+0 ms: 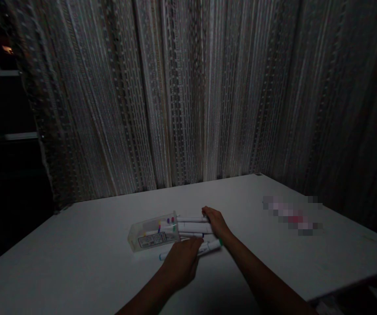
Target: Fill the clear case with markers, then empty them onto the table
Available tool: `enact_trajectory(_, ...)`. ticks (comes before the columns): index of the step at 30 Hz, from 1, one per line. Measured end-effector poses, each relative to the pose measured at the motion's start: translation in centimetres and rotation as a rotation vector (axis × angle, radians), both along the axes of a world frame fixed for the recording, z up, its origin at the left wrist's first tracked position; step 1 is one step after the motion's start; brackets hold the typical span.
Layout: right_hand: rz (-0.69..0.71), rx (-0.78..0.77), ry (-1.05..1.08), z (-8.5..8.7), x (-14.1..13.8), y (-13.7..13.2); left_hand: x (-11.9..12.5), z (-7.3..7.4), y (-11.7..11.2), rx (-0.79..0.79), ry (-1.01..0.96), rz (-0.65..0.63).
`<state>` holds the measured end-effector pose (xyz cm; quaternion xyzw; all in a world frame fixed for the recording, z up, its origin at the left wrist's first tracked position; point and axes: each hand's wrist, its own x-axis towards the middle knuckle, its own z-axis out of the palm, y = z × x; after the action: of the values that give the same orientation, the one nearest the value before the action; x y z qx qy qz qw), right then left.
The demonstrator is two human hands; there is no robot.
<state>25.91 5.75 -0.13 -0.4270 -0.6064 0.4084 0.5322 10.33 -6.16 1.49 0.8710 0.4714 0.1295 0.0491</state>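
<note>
A clear plastic case (135,240) with a printed label lies on its side on the white table, its mouth facing right. Several white markers (191,227) with coloured caps lie partly inside and stick out to the right. My right hand (217,223) is closed around the protruding ends of these markers, fingers curled at the far side. My left hand (181,260) is closed over a white marker (211,247) with a green cap, just in front of the case. That marker's middle is hidden behind the hand, and a teal end shows at its left.
A blurred pink and white item (290,213) lies at the right of the white table (86,253). A grey string curtain (181,96) hangs right behind the far edge. Dark furniture (7,105) stands at the left, and the room is dim.
</note>
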Motion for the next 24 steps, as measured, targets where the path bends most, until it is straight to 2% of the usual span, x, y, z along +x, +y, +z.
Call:
enact_trajectory(4,-0.091,0.041,-0.047,-0.1,0.6,0.3,-0.1,0.0,0.4,0.015,-0.142,0.072)
enact_trajectory(9,-0.12,0.082,-0.259,-0.4,1.5,0.5,1.3,-0.1,-0.1,0.017,-0.066,0.067)
enact_trajectory(14,-0.173,0.238,-0.542,0.5,1.3,-1.7,1.1,0.1,-0.9,0.197,0.008,-0.017)
enact_trajectory(16,-0.107,0.357,-0.669,1.0,0.9,-3.7,-0.4,0.1,-1.2,0.317,-0.006,-0.063)
enact_trajectory(18,0.058,0.45,-0.819,1.3,0.6,-5.7,-2.9,0.2,-1.3,0.423,-0.057,-0.057)
enact_trajectory(21,0.297,0.479,-0.985,1.2,-0.1,-7.7,-8.0,0.7,-0.8,0.488,-0.197,0.104)
enact_trajectory(23,0.357,0.475,-1.027,1.1,-0.7,-7.7,-11.2,0.9,0.0,0.449,-0.297,0.255)
enact_trajectory(24,0.367,0.478,-1.04,1.0,-1.1,-7.4,-12.5,1.0,0.4,0.379,-0.345,0.296)
